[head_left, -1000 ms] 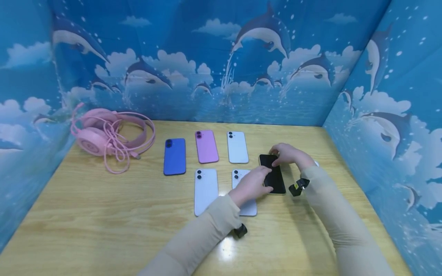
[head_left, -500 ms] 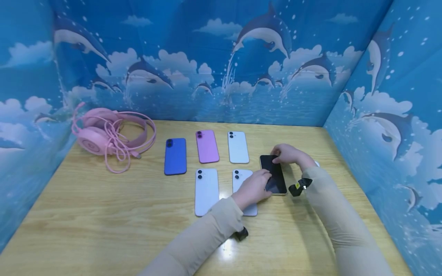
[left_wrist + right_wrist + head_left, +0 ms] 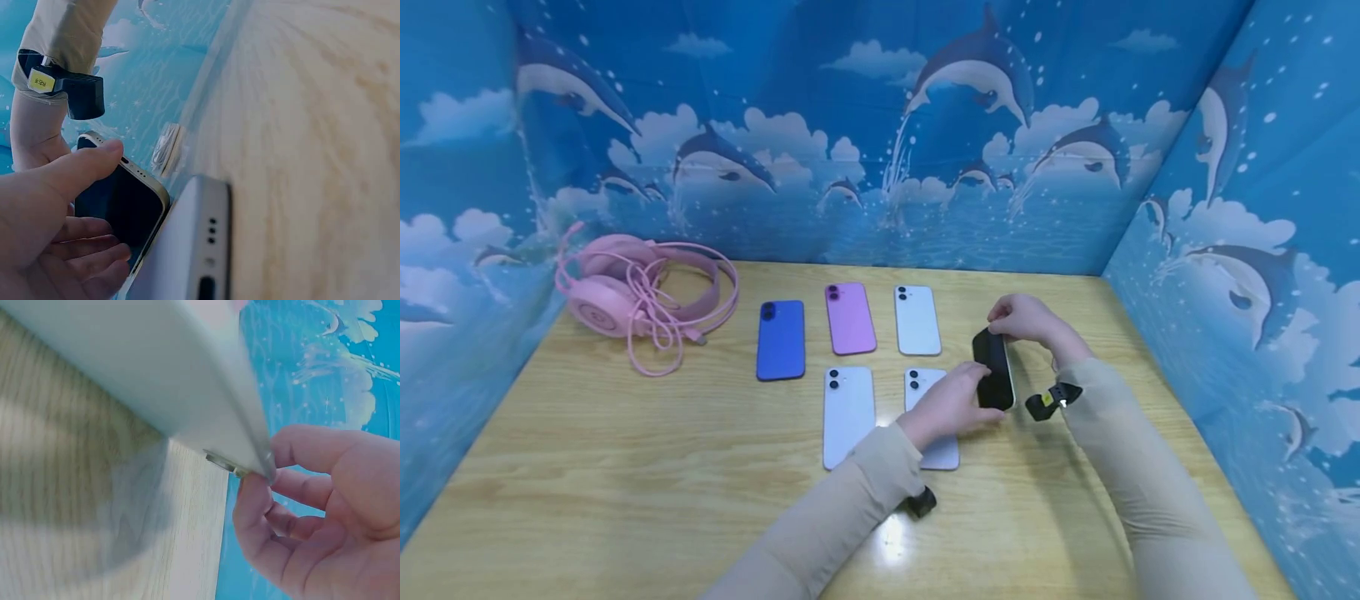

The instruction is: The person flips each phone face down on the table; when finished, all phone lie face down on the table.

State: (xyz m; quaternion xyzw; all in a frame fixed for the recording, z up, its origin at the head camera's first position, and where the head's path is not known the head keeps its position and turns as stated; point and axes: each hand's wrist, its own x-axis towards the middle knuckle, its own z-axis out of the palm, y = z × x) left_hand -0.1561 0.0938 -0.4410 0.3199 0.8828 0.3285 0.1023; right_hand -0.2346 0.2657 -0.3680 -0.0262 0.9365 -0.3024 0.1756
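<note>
A smartphone (image 3: 997, 354) with a black screen is tipped up onto its left long side, between both hands. My right hand (image 3: 1028, 321) pinches its top corner. In the right wrist view, the pale back (image 3: 156, 381) and camera bump show, with thumb and fingers at that corner. My left hand (image 3: 951, 406) holds the lower end. Seen from the left wrist, the thumb lies on the bottom edge and the other fingers curl along the dark screen (image 3: 125, 203). Below that hand a pale phone (image 3: 942, 454) lies face down, partly covered by it.
Face down to the left lie a blue phone (image 3: 780, 342), a pink one (image 3: 850, 318) and two pale ones. Pink headphones (image 3: 602, 304) with tangled cable sit at the back left. A small wrapped packet (image 3: 166, 150) lies beyond the tilted phone. Printed cloth walls border the table.
The black-screen phone lay flat; its right side has now been raised, so it stands tilted. My right hand has risen with its corner. The other phones have not moved.
</note>
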